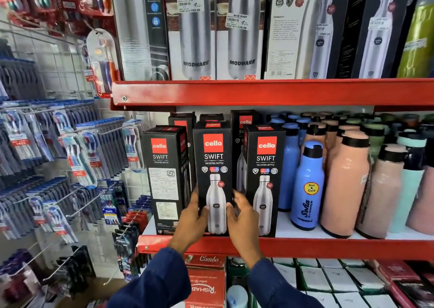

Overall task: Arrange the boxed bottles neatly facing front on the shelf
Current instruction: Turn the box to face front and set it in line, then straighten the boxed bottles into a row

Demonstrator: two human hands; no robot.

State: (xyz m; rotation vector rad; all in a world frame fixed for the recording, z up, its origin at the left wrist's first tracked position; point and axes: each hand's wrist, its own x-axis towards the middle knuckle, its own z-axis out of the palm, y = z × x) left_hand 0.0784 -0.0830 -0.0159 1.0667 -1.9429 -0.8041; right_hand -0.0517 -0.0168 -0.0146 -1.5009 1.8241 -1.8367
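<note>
Middle box [215,178], centre frame, upright on shelf [305,246], front face out. Left hand [192,223] and right hand [242,216] clasp its lower sides. Left box [166,178] shows its text panel, angled; left hand is nearer. Right box [265,181] faces front.

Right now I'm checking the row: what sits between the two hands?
The middle Cello box, front facing out, held by both hands (left, right), in the head view.

Left hand [191,220] and right hand [243,216] grip the middle boxed bottle [215,166], front-facing, upright on the red shelf [328,247]; left box [165,174] shows its side panel.
</note>
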